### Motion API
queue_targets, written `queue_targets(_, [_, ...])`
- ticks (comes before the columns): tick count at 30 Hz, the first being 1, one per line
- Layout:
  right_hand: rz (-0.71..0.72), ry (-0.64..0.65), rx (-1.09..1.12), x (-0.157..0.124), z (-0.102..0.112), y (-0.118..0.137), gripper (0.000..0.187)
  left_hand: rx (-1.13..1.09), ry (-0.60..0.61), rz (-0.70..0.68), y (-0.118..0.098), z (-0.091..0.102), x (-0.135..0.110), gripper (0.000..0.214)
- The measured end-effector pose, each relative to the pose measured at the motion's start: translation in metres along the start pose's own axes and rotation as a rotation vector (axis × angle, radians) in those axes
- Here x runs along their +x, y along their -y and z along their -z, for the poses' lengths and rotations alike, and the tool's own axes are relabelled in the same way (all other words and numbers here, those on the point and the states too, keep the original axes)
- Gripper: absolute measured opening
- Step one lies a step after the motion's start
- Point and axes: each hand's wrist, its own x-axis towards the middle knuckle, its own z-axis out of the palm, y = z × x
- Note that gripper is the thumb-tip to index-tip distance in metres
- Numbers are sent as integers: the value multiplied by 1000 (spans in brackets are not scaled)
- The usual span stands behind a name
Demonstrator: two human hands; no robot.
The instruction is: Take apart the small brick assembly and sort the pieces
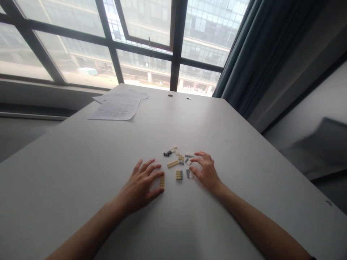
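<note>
My left hand (pixel 143 179) rests on the table, its thumb and index finger at the two ends of a tan toy brick (pixel 162 181); its other fingers are stretched out. Opposite it, my right hand (pixel 206 169) has its fingers apart beside the loose pieces. Its thumb is close over a grey piece (pixel 187 173) and a white piece (pixel 191 174); I cannot tell if it touches them. Between the hands lie a tan-and-grey block (pixel 179 175) and a long tan brick (pixel 172 164). Black pieces (pixel 167 154) and white pieces (pixel 174 150) lie just beyond.
Printed sheets of paper (pixel 119 104) overlap at the far left of the white table (pixel 108 151). Two round holes are near its back edge. Behind stand a large window (pixel 146 68) and, at the right, a dark curtain (pixel 252 54).
</note>
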Motion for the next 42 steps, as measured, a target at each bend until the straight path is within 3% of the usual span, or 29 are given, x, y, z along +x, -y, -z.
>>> queue_targets(11, [168, 189, -81, 36, -15, 27, 26, 2, -11, -15, 2, -2, -1, 39])
queue_targets(16, [248, 267, -158, 49, -27, 37, 8, 2, -5, -7, 2, -3, -1, 49])
queue_targets(22, [273, 288, -99, 54, -27, 36, 5, 2, -86, 4, 1, -1, 0, 47])
queue_targets(29, [327, 258, 188, 37, -10, 55, 5, 41, -391, -80, -9, 6, 2, 34])
queue_targets(35, [232, 302, 494, 12, 4, 78, 8, 7, -447, -127, -18, 7, -1, 25])
queue_targets(42, [40, 246, 751, 7, -4, 74, 15, 19, -547, -81, -22, 10, 0, 19])
